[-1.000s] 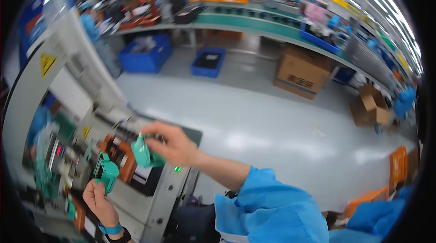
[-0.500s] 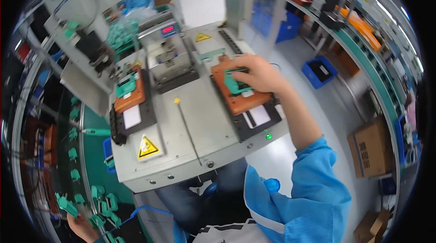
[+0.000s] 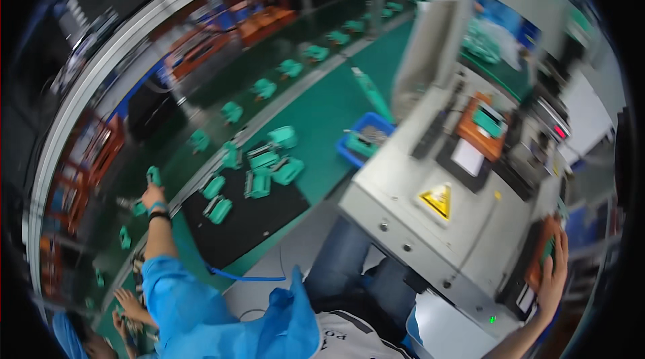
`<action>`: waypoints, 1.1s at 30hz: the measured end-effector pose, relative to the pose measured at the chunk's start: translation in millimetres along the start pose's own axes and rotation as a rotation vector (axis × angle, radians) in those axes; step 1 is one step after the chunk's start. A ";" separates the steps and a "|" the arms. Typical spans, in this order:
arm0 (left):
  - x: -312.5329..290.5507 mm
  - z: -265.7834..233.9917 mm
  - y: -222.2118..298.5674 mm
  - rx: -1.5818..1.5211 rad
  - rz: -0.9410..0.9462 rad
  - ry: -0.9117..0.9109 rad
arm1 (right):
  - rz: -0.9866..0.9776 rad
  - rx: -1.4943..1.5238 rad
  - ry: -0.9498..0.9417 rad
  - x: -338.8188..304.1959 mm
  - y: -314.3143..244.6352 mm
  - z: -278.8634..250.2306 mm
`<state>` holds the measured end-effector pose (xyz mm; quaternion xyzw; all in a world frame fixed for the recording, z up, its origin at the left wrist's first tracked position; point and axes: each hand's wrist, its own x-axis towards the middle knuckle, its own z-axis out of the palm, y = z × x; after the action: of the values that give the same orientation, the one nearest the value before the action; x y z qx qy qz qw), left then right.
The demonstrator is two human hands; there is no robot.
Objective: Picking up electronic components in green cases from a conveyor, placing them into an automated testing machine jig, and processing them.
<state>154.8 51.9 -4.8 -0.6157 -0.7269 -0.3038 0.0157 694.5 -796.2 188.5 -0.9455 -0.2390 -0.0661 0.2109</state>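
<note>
Over the conveyor at the left, my left hand [image 3: 154,196] is closed on a green plastic housing [image 3: 154,175]; a strap circles that wrist. At the far right, my right hand [image 3: 553,272] lies with its fingers stretched along an orange-brown fixture block [image 3: 535,258], touching it. A green housing [image 3: 548,249] shows partly beneath those fingers; the rest is hidden. Another green housing [image 3: 489,120] sits in a second orange-brown fixture [image 3: 476,136] on the machine table [image 3: 410,188]. Between my arms, several green housings [image 3: 259,182] lie in a group on and around a black mat [image 3: 269,218].
A row of green housings [image 3: 290,68] runs along the conveyor. A blue bin [image 3: 366,137] with parts stands beside the machine table. A yellow warning sign [image 3: 437,202] is on the table. A blue cord [image 3: 245,277] hangs near my left arm. Another person's hand [image 3: 131,305] is at the lower left.
The view has swung left toward the conveyor. My left hand, with a green housing, has stretched forward over the conveyor. My right hand stays at the right fixture, its fingers straighter than before.
</note>
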 end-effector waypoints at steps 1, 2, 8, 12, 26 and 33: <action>-4.3 3.1 6.4 -0.361 -0.303 -0.016 | 0.036 -0.069 -0.015 -1.2 -7.3 -1.8; -0.8 3.8 -4.5 -0.378 -0.315 0.011 | 0.076 -0.108 -0.035 -0.3 -5.3 -0.3; -17.5 31.7 15.4 -0.827 -0.502 -0.310 | 0.105 -0.305 0.170 -9.2 -17.0 26.9; -26.1 38.5 75.6 -0.517 -0.003 -0.267 | 0.067 -0.351 0.384 -18.5 -22.3 41.1; -57.1 30.1 172.2 -0.747 -0.048 -0.563 | -0.166 0.014 0.431 -7.5 -103.1 54.6; -112.3 -27.5 231.9 -1.143 0.471 -0.789 | -0.291 0.240 0.401 -14.6 -128.8 66.5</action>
<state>382.0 -46.9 71.0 -0.7313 -0.2547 -0.3799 -0.5060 621.6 -671.2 172.5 -0.8376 -0.3321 -0.2526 0.3525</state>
